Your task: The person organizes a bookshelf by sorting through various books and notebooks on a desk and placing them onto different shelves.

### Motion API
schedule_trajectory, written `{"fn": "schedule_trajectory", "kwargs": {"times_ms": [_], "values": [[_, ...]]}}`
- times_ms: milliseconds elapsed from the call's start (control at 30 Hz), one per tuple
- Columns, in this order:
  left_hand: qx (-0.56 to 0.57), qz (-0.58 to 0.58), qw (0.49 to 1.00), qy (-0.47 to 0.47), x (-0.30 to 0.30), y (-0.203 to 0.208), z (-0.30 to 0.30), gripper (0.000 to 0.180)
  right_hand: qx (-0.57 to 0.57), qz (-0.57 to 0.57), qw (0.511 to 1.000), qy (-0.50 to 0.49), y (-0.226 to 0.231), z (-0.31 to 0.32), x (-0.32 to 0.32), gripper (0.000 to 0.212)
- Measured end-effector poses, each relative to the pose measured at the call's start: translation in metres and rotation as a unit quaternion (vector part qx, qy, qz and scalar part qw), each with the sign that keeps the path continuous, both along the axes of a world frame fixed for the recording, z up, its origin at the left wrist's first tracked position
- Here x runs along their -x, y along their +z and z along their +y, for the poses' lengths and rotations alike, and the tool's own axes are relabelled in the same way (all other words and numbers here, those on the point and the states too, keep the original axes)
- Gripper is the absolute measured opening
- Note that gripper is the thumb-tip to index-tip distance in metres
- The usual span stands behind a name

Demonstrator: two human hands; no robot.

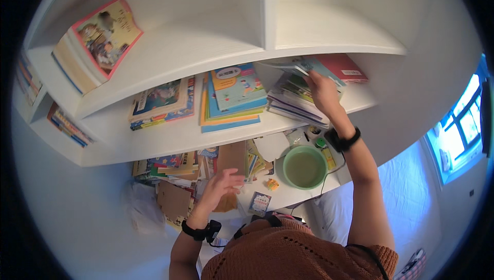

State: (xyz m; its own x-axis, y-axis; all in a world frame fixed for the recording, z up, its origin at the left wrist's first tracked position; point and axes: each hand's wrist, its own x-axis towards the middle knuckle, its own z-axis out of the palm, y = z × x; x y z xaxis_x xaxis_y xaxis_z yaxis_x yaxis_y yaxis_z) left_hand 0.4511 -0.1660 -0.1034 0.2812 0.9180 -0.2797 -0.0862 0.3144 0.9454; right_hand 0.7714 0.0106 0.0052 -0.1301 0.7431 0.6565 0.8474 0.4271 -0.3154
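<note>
My right hand (324,94) reaches up to the middle shelf, its fingers closed on the edge of a thin booklet (288,66) that is tilted above a pile of books (298,102). A red book (342,68) lies behind that pile, toward the right end. Left of it rests a stack of colourful workbooks (237,92), with a blue one on top. Lower down, my left hand (222,186) hovers over the desk with its fingers apart, holding nothing. A brown board or cover (231,157) is close behind it.
A green basin (305,168) stands on the white desk (288,200), near a small orange item (272,184) and a small booklet (260,203). Piled books (175,164) cover the desk's left. Upright books (98,48) lean on the upper shelf. A bed (406,197) lies to the right.
</note>
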Motion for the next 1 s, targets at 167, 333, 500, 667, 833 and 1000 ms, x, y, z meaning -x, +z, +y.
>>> {"fn": "schedule_trajectory", "kwargs": {"times_ms": [167, 333, 500, 667, 833, 1000], "values": [[0.053, -0.332, 0.940, -0.062, -0.002, 0.032, 0.016, 0.065, -0.001, 0.141, 0.960, 0.240, -0.019, -0.117, 0.024, 0.026], [0.110, -0.338, 0.935, 0.015, 0.006, 0.013, 0.030, 0.044, 0.058, 0.158, 0.908, 0.383, -0.080, -0.171, 0.063, 0.018], [-0.007, -0.112, 0.993, 0.040, 0.005, 0.019, 0.021, 0.045, 0.056, 0.186, 0.928, 0.317, -0.094, -0.178, 0.057, 0.030], [-0.048, -0.172, 0.982, 0.054, 0.005, 0.043, 0.026, 0.040, 0.281, 0.668, 0.618, 0.305, -0.106, -0.180, 0.068, 0.050], [-0.041, -0.007, 0.999, -0.030, -0.010, 0.029, 0.035, 0.038, 0.434, 0.639, 0.611, 0.173, -0.119, -0.188, 0.060, 0.038], [-0.200, 0.129, 0.959, 0.153, 0.043, 0.052, 0.093, 0.038, 0.381, 0.586, 0.701, 0.138, -0.112, -0.187, 0.047, 0.031]]}}
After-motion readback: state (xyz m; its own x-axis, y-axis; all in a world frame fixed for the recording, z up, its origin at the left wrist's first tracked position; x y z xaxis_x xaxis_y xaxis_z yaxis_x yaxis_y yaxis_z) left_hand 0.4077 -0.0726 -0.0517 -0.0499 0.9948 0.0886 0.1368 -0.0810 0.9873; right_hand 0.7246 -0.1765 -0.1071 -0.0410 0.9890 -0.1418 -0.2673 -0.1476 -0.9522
